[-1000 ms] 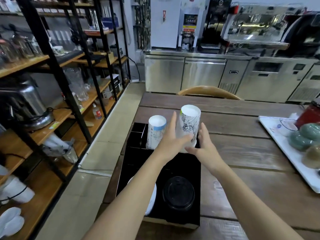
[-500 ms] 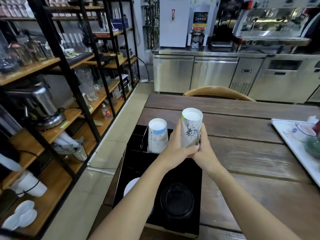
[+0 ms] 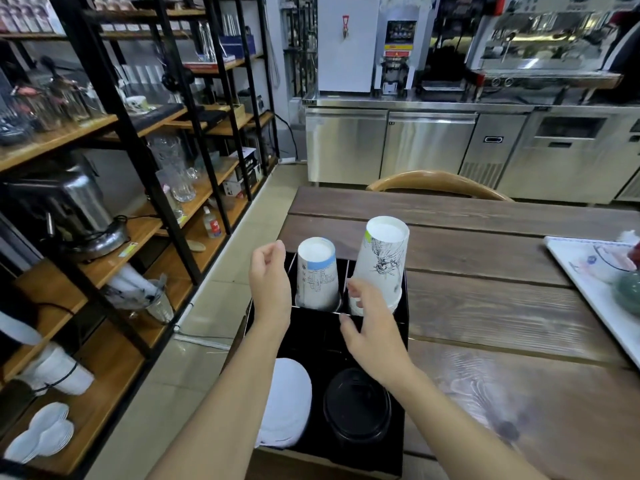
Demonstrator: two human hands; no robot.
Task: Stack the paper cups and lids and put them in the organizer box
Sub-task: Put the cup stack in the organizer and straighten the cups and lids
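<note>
A black organizer box (image 3: 401, 344) sits at the wooden table's left edge. In its far right compartment stands an upside-down stack of white paper cups with a black drawing (image 3: 382, 261). An upside-down stack with a blue band (image 3: 318, 271) stands in the far left compartment. White lids (image 3: 287, 403) and black lids (image 3: 356, 407) fill the near compartments. My left hand (image 3: 270, 282) hovers left of the blue-banded stack, fingers loosely curled, holding nothing. My right hand (image 3: 370, 330) is spread open just in front of the drawn stack's base, apart from it.
A white tray (image 3: 585, 289) with green crockery lies at the table's right. A wooden chair back (image 3: 436, 181) stands beyond the far edge. Black metal shelving (image 3: 114, 140) with glassware and appliances lines the left, across a tiled aisle. Steel counters run along the back.
Both hands held the drawn cup stack earlier; it now stands in the far right compartment and both hands have let go and drawn back.
</note>
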